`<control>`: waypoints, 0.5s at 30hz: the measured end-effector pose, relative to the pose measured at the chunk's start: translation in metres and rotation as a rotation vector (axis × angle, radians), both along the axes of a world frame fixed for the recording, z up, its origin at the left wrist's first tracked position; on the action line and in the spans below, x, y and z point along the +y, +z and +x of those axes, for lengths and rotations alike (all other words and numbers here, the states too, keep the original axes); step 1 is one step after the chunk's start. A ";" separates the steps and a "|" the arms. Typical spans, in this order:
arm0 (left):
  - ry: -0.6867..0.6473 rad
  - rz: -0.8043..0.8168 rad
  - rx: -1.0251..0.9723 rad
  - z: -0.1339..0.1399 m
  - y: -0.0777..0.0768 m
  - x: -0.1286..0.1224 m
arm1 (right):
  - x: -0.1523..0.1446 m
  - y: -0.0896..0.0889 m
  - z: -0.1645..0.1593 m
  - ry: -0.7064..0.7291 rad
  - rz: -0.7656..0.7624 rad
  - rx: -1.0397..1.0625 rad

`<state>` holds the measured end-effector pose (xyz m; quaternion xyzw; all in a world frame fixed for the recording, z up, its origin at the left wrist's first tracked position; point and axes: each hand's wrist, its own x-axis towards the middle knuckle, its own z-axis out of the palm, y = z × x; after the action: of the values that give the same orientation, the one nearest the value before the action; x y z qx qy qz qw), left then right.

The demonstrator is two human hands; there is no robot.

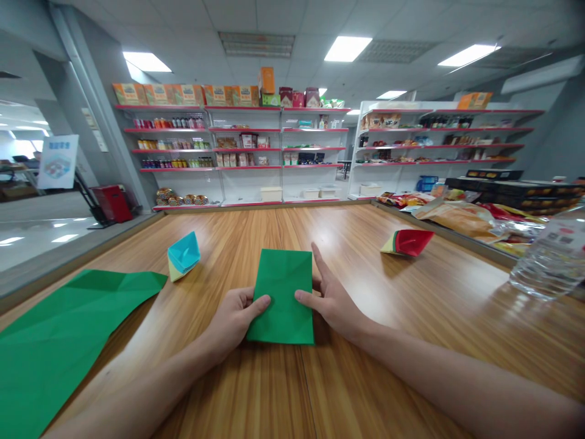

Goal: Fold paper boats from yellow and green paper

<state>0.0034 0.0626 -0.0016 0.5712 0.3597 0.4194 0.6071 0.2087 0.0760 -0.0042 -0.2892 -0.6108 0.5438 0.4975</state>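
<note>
A folded rectangle of green paper [286, 305] is held in front of me, low over the wooden table. My left hand [238, 316] grips its left edge, thumb on top and the other fingers curled out of sight beneath. At the right edge, my right hand [331, 299] holds it with the thumb on the face, the index finger pointing up past the edge and the remaining fingers partly hidden. A larger sheet of green paper [77, 329], creased, lies to the left. Beyond my hands sit a blue folded paper piece [184, 253] and a red folded paper piece [409, 242].
The wooden table [365, 390] has a raised rim. A clear plastic bottle [548, 256] stands at the right, near snack packets [461, 216] and black boxes [521, 192]. Shelves of goods [244, 148] line the far wall. A sign [58, 161] stands at the left.
</note>
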 end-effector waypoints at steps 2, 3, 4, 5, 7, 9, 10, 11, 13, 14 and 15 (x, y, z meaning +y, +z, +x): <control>-0.011 0.001 -0.002 0.000 -0.001 0.001 | 0.000 0.000 0.000 0.026 0.043 -0.029; -0.016 0.000 -0.004 -0.001 -0.001 0.001 | 0.001 0.000 0.001 0.036 0.060 -0.051; -0.021 -0.001 -0.008 -0.001 -0.001 0.001 | 0.001 -0.001 0.001 0.040 0.073 -0.072; -0.027 -0.002 -0.009 -0.001 -0.001 0.001 | 0.002 -0.002 0.001 0.040 0.079 -0.090; -0.035 -0.005 -0.008 0.000 0.000 0.001 | 0.003 -0.004 0.002 0.032 0.074 -0.107; -0.040 -0.013 -0.003 0.000 0.001 0.000 | 0.004 -0.006 0.002 0.030 0.058 -0.106; -0.040 -0.019 0.003 0.000 0.001 0.000 | 0.004 -0.006 0.002 0.031 0.047 -0.098; -0.041 -0.024 0.007 0.000 0.001 -0.001 | 0.005 -0.007 0.001 0.034 0.035 -0.087; -0.044 -0.025 0.008 0.000 0.000 -0.001 | 0.005 -0.007 0.001 0.042 0.012 -0.062; -0.044 -0.023 0.006 0.000 0.000 -0.001 | 0.005 -0.007 0.001 0.046 0.002 -0.056; -0.042 -0.022 0.004 0.000 0.000 -0.001 | 0.005 -0.007 0.001 0.050 -0.005 -0.054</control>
<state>0.0032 0.0618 -0.0017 0.5728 0.3535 0.4014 0.6211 0.2094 0.0813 -0.0117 -0.2899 -0.6297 0.5497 0.4662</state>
